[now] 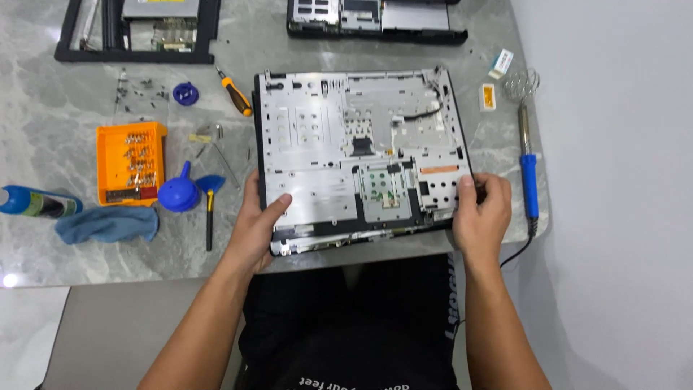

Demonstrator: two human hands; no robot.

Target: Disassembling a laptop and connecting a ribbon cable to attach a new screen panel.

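- Two bare hands are set on the near corners of an opened laptop chassis [361,155], which lies flat near the front edge of the worktop [43,245], its near edge slightly overhanging that edge, probably so that it can be gripped from below.
- By the left hand [256,224] the near left corner is clasped: the thumb is laid across the bare metal plate and the other fingers are curled under the edge, out of sight.
- By the right hand [482,213] the near right corner is pinched, with the thumb on top beside an orange strip [439,170] and the fingers wrapped round the side.
- A grip at both corners appears to be chosen so that the wide, thin shell is kept level and steady.
- Small tools are kept to the left, within reach yet off the chassis: an orange bit case [131,163], a blue air blower [177,192], a yellow-handled screwdriver [235,94], loose screws [137,88], a blue cloth [107,224] and a bottle [36,202].
- A blue-handled soldering iron [529,170] is laid along the right edge, well apart from the hands.
- Two further dismantled laptop parts [137,29] [375,18] are parked at the far edge.
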